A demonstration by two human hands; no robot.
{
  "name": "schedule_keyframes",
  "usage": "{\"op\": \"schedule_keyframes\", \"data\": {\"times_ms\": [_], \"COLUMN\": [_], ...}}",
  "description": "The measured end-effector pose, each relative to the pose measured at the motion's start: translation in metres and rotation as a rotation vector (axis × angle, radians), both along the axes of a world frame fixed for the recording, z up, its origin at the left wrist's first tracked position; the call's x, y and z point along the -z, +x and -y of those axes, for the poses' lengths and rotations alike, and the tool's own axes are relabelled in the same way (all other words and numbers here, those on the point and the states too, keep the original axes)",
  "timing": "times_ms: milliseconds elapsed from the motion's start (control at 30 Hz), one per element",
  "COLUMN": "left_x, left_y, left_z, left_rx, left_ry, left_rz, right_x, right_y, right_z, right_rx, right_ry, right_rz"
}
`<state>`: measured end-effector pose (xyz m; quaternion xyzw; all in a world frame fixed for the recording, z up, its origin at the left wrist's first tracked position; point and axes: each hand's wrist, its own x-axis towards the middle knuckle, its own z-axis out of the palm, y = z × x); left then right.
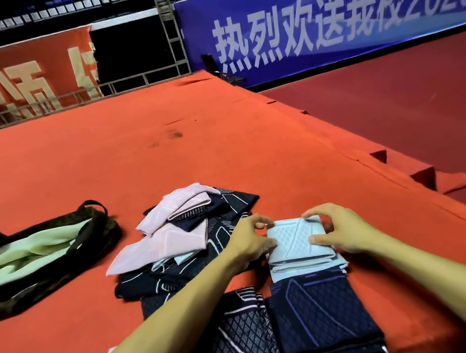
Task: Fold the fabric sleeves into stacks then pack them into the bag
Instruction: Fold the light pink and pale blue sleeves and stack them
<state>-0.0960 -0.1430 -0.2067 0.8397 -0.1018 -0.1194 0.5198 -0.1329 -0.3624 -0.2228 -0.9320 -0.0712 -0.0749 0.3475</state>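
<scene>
1. The folded pale blue sleeve (294, 241) sits on top of a small pale stack, a bit right of the middle on the red carpet (158, 146).
2. Left hand (252, 243) pinches its left edge, fingers curled round the far corner.
3. Right hand (337, 228) grips the right edge, thumb flat on top.
4. Two folded dark stacks (321, 313) sit just nearer, side by side.
5. The messy pile (175, 242) of pink and dark sleeves is right next to the left hand.
6. The bag (28, 294) lies open over on the left, green lining showing.
</scene>
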Motion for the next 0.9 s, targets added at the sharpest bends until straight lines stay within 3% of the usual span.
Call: {"op": "schedule_keyframes", "data": {"times_ms": [267, 367, 467, 633, 767, 900], "left_x": [-0.004, -0.005, 0.0, -0.011, -0.017, -0.01], "left_y": [-0.009, -0.013, -0.016, -0.013, -0.012, -0.014], "left_z": [0.0, -0.003, -0.002, -0.006, -0.012, -0.015], "left_rx": [0.012, 0.044, 0.085, 0.179, 0.288, 0.388], "left_ry": [0.025, 0.099, 0.3, 0.464, 0.387, 0.518], "left_rz": [-0.051, -0.058, 0.026, 0.178, 0.245, 0.274], "right_x": [0.0, -0.003, 0.005, 0.006, -0.005, -0.001], "right_y": [-0.003, -0.005, -0.015, -0.016, -0.017, -0.017], "right_z": [0.0, 0.002, -0.005, 0.0, -0.01, -0.021], "right_rx": [0.02, 0.018, 0.002, -0.033, -0.079, -0.179], "right_ry": [0.16, 0.096, 0.022, -0.034, 0.1, 0.081], "right_rz": [-0.087, -0.124, -0.093, 0.063, 0.189, 0.1]}}
